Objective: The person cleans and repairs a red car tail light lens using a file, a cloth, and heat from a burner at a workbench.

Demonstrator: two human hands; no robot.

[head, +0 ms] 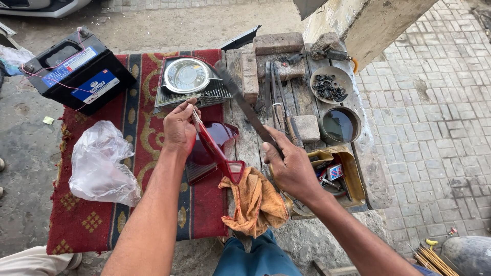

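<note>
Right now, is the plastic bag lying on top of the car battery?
No, the plastic bag lies on the red rug, apart from the battery.

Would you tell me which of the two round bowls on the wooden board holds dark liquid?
The nearer bowl, closer to the right hand, holds dark liquid; the farther bowl holds small dark metal parts instead.

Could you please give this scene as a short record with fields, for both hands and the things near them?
left hand: holds the red lamp lens by its upper edge
right hand: grips a long dark flat tool, angled up to the left
under the lens: orange cloth
behind: chrome reflector housing
left side: black battery, clear plastic bag on red rug
right side: bowl of dark liquid, dish of small metal parts
</note>
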